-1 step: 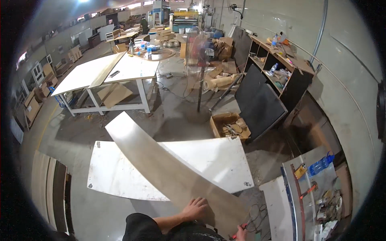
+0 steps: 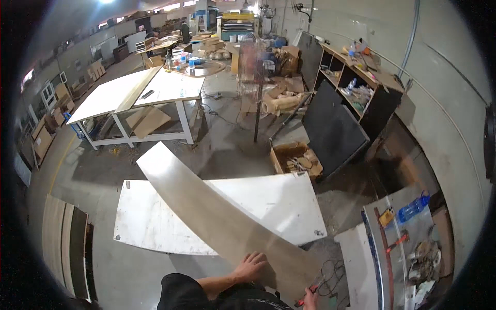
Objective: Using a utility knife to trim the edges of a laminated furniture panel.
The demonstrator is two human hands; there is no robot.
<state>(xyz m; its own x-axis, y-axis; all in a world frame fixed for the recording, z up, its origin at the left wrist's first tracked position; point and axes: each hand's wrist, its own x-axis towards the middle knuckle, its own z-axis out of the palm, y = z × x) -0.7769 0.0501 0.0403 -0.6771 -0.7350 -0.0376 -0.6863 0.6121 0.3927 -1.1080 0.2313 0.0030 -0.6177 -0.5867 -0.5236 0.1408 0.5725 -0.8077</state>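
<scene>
A long board [image 2: 217,206] with a smooth pale brown face lies slantwise across a white tabletop [image 2: 289,201]. Its far end sticks out past the table's far edge, and its near end comes close to my body. My left hand [image 2: 251,267] lies on the board by its near edge, fingers laid over the surface. My right hand [image 2: 310,299], partly cut off by the lower edge, is closed around a red-handled tool [image 2: 300,303] at the board's near right end. The tool's exact kind is too small to make out.
Right of me, a side bench [image 2: 380,258] carries a blue bottle [image 2: 413,207] and clutter. A cable [image 2: 330,279] loops beside the board. Stacked panels [image 2: 64,243] stand at left. Beyond are a white worktable [image 2: 170,85], a cardboard box [image 2: 295,157], a fan [image 2: 251,67] and black shelving [image 2: 382,108].
The view has shifted very slightly. Both hands and the board keep practically the same places.
</scene>
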